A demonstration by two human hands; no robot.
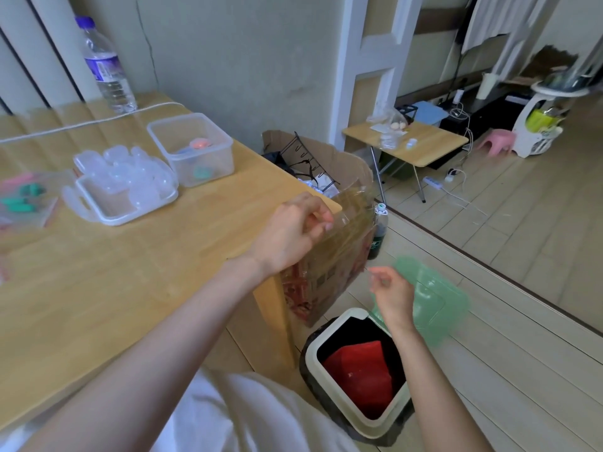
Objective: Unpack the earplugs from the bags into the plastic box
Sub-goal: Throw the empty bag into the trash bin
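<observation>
The left hand (293,233) is pinching the top of an empty clear bag (349,230) past the desk's (130,272) right edge. The right hand (393,293) is pinching its lower corner above the bin (359,370). The plastic box (191,148) is sitting near the desk's far edge, holding a few earplugs (199,144).

Left hand (293,230) pinching a clear bag (346,236) off the table edge (130,256), right hand (393,293) over the bin (326,340).
</observation>
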